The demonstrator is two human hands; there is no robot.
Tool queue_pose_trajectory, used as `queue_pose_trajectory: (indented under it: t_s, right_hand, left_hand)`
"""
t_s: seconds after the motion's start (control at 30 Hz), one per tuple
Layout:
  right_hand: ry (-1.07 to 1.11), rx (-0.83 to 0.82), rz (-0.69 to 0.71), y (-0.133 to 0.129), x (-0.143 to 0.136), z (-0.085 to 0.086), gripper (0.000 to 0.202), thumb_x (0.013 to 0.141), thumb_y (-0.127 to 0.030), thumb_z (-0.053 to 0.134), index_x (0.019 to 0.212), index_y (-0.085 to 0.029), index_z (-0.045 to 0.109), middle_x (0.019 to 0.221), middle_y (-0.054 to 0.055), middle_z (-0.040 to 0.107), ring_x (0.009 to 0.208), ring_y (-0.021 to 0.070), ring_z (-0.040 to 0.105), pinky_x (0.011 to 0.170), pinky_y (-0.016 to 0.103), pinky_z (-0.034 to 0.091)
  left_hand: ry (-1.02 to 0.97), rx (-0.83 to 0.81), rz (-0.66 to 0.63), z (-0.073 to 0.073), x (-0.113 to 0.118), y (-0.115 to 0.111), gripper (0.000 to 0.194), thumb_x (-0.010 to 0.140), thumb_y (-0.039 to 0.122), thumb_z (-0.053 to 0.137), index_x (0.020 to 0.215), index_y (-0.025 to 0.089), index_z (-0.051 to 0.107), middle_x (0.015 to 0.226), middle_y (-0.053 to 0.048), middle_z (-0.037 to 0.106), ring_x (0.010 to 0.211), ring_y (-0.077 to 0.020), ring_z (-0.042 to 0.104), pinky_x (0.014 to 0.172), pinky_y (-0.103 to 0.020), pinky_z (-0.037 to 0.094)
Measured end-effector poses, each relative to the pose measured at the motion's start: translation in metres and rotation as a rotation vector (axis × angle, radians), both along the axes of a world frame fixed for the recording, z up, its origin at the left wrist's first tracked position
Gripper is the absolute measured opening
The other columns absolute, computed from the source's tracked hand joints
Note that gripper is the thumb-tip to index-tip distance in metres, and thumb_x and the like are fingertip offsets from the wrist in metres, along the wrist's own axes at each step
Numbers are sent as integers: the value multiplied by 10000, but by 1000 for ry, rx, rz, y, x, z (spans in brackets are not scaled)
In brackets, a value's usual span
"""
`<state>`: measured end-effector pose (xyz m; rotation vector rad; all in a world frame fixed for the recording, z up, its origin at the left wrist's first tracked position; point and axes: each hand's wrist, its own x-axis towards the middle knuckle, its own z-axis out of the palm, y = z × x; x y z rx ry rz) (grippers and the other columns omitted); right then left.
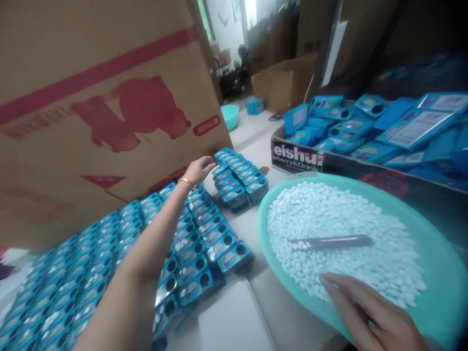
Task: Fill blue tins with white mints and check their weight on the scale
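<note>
My left hand (199, 169) reaches over rows of small blue boxes (219, 229) with round dark holes, near the gap beside a smaller block of them (239, 175). Its fingers are blurred and partly hidden, so their grip is unclear. Small white pieces lie on several boxes. My right hand (376, 317) hovers at the near rim of a turquoise basin (431, 234), fingers extended and nothing visible in them. White pellets (329, 209) fill much of the basin. A grey metal scoop or tweezers-like tool (332, 242) lies on the pellets, a few at its left end.
A large cardboard carton (109, 112) with red print stands behind the rows at left. At right, a dark tray (292, 158) holds jumbled blue boxes (351, 124). A white flat box (234, 319) lies at the front. A smaller turquoise bowl (230, 117) sits farther back.
</note>
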<state>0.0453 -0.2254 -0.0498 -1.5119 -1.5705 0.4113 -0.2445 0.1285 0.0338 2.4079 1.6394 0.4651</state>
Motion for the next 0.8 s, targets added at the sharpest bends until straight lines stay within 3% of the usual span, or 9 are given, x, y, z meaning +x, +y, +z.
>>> queue_pose_trajectory:
  t_s: [0.1,0.17,0.2,0.27,0.33,0.43,0.57,0.67,0.8]
  right_hand:
    - [12,-120,-1,0,-2,8,222,902,-360,536,1016,-231,676,1022,43,732,906,174,702,774,204,554]
    - [9,-172,-18,1,-4,12,248,909,-398,517,1020,-233,665,1022,43,725,924,181,690,787,237,543]
    - [0,-197,-20,1,-4,14,260,911,-416,509,1022,-236,661,1017,41,723,924,187,685,785,255,537]
    - [-20,-239,-8,2,-5,16,294,915,-447,486,1025,-232,654,985,44,720,880,196,678,763,288,522]
    - [-37,-271,12,3,-4,18,328,918,-470,461,1019,-222,651,907,46,714,783,195,664,718,307,502]
    - [-59,-285,30,4,-4,18,352,917,-484,445,996,-210,652,780,35,685,684,191,626,673,314,466]
    - [-93,-283,36,6,-3,17,373,909,-494,433,968,-202,658,689,25,637,671,204,604,636,312,430]
    - [-82,-315,74,10,2,16,391,897,-493,434,1004,-189,653,653,15,609,631,198,589,616,306,429]
    - [-196,-450,164,24,15,19,364,845,-415,517,1047,-145,654,742,54,658,709,211,620,680,307,463]
  left_hand:
    - [0,95,-323,17,5,-95,350,867,477,524,1027,175,597,1012,-60,645,925,-182,579,874,-318,439]
    - [161,51,-474,15,12,-164,342,857,499,544,1003,193,594,1009,-63,623,930,-202,544,881,-367,413]
    - [254,45,-486,10,16,-193,360,831,523,572,992,202,596,1025,-68,608,935,-221,524,873,-396,403]
    - [366,76,-385,-7,23,-235,318,823,483,598,967,200,597,1055,-87,582,954,-249,498,843,-420,396]
    - [403,135,-261,-26,28,-255,270,828,426,605,975,199,597,1105,-105,557,987,-269,480,838,-435,391]
    - [399,220,-180,-48,35,-263,232,847,337,585,1042,211,592,1213,-114,521,1058,-284,455,881,-461,376]
    - [391,224,-123,-61,43,-270,121,878,258,535,956,207,612,1213,-108,540,1081,-278,469,900,-468,377]
    - [370,267,-135,-46,44,-281,125,908,243,490,909,201,608,1236,-93,546,1104,-269,479,911,-461,376]
    - [350,275,-189,5,36,-306,182,933,284,453,884,172,589,1128,-104,580,934,-212,542,798,-375,412]
